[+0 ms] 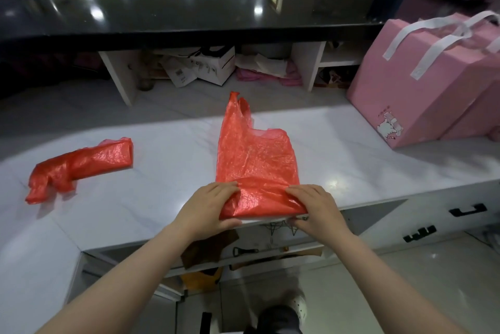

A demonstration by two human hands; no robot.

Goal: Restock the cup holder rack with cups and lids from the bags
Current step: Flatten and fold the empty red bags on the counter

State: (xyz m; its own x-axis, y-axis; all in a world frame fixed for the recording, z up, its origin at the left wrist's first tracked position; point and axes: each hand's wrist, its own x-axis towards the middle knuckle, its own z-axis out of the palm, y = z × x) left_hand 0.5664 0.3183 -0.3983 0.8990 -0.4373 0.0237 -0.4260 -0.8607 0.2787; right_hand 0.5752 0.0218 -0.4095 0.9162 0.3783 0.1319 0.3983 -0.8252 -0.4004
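A flat red plastic bag (254, 155) lies on the white marble counter (167, 166), its handles pointing away from me. Its near end is rolled up at the counter's front edge. My left hand (209, 206) grips the left end of that roll, fingers on top and thumb underneath. My right hand (315, 206) grips the right end the same way. A second red plastic bag (81, 164), rolled into a loose bundle, lies on the counter to the left. No cups, lids or rack are in view.
Large pink gift boxes (422, 84) with white ribbon handles stand on the counter at the right. A raised black countertop (189, 11) runs along the back, with cluttered shelves (205, 66) under it. An open drawer (243, 252) with small items sits below the counter's edge.
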